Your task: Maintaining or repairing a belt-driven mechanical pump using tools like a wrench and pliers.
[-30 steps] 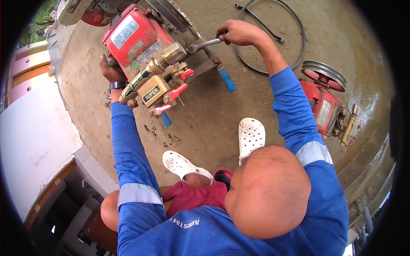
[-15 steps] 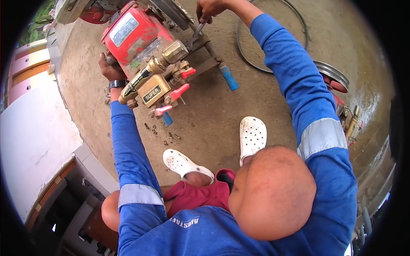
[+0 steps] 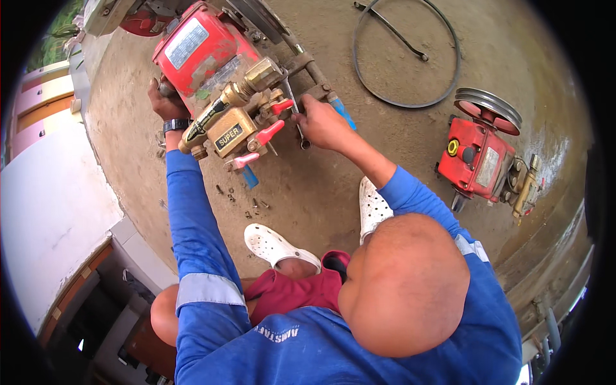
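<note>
now, your right hand [image 3: 324, 125]: pinching a long steel wrench [image 3: 301, 133] just beside the red metal pump [image 3: 212, 58]
your left hand [image 3: 163, 106]: at the pump's left side, by a dark rounded part [image 3: 165, 88]; i cannot tell its grip
wrench work: seat it squarely, knuckles clear of the red levers [image 3: 269, 133]
floor [image 3: 410, 144]: brown, gritty; loose metal bolts [image 3: 255, 203]
room: white wall [image 3: 58, 186] left

Floor [image 3: 314, 192]: brown and gritty, with a pale shiny patch at the right
Belt [image 3: 410, 106]: a black loop, lying flat
Metal rod [image 3: 393, 29]: one end inside the loop, the other just outside
Red pump [image 3: 484, 163]: well to the right
Loose bolts [image 3: 255, 203]: scattered near a blue foot [image 3: 249, 178]
White clogs [image 3: 276, 247]: planted apart, worn by the person
</note>
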A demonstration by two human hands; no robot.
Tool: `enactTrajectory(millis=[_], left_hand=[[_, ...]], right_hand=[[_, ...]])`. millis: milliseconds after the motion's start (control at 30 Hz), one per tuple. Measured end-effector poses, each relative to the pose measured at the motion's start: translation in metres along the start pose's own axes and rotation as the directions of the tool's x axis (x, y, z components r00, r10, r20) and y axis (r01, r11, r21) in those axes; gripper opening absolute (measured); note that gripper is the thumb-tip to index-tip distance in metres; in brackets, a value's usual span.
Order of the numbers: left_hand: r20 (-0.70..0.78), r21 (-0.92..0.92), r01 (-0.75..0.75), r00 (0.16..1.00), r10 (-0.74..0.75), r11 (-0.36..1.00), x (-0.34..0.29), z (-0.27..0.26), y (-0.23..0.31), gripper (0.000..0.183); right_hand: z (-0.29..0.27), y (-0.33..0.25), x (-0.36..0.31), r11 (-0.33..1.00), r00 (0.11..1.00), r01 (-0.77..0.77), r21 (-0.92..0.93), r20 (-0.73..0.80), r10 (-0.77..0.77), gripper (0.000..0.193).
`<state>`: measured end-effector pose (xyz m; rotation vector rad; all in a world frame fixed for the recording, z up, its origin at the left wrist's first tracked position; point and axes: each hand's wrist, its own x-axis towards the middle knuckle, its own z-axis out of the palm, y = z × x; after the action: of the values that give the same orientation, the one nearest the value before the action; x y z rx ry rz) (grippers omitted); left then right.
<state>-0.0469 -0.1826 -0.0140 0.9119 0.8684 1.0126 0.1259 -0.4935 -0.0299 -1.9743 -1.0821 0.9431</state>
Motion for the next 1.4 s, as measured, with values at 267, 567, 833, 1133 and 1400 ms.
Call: enactTrajectory(millis=[267, 567, 833, 1133, 1400], left_hand=[[-0.002, 0.019, -0.042, 0.999, 0.042, 0.999, 0.008, -0.013, 0.016, 0.034], [-0.008, 0.024, -0.014, 1.0, 0.014, 1.0, 0.006, -0.013, 0.013, 0.034], [0.012, 0.02, -0.019, 1.0, 0.018, 1.0, 0.007, -0.007, 0.012, 0.034], [0.201, -0.258, 0.185, 0.97, -0.135, 0.948, 0.014, -0.031, 0.003, 0.037], [0.065, -0.273, 0.111, 0.993, -0.097, 0.956, 0.018, -0.023, 0.004, 0.035]], right_hand=[[-0.117, 0.0, 0.044, 0.949, 0.985, -0.097, -0.301, 0.105, 0.134, 0.028], [-0.146, 0.007, 0.162, 0.911, 0.847, 0.216, -0.351, 0.532, 0.004, 0.027], [-0.145, -0.004, 0.235, 0.856, 0.712, 0.39, -0.34, 0.7, -0.046, 0.029], [-0.137, -0.014, 0.155, 0.82, 0.923, 0.261, -0.509, 0.381, -0.058, 0.025], [-0.007, -0.011, -0.005, 0.994, 0.994, -0.074, -0.076, -0.086, 0.068, 0.021]])
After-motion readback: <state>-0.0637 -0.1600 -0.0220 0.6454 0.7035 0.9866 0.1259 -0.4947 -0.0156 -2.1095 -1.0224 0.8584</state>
